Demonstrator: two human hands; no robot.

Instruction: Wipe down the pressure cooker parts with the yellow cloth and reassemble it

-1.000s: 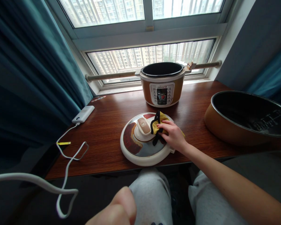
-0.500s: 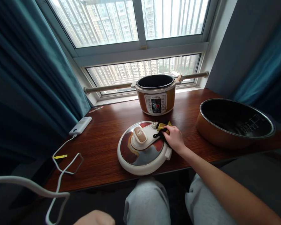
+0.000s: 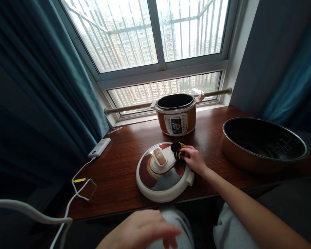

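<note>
A pressure cooker lid lies on the table, white-rimmed, with a patterned top and a tan knob. My right hand is closed on a small crumpled black-and-yellow cloth, pressed against the lid's far right side. What exactly the cloth is cannot be made out. Low in the view, my left hand hovers in front of the table edge, slightly blurred, holding nothing, its fingers loosely curled and apart.
Behind the lid stands the cooker body with its control panel, near the window. A large inner pot sits at the right. On the left, a white power bank trails a white cable past a yellow strip.
My left hand has risen farther into view from the bottom edge. The cloth in my right hand has bunched up differently on the lid. The camera has tilted up a little.
</note>
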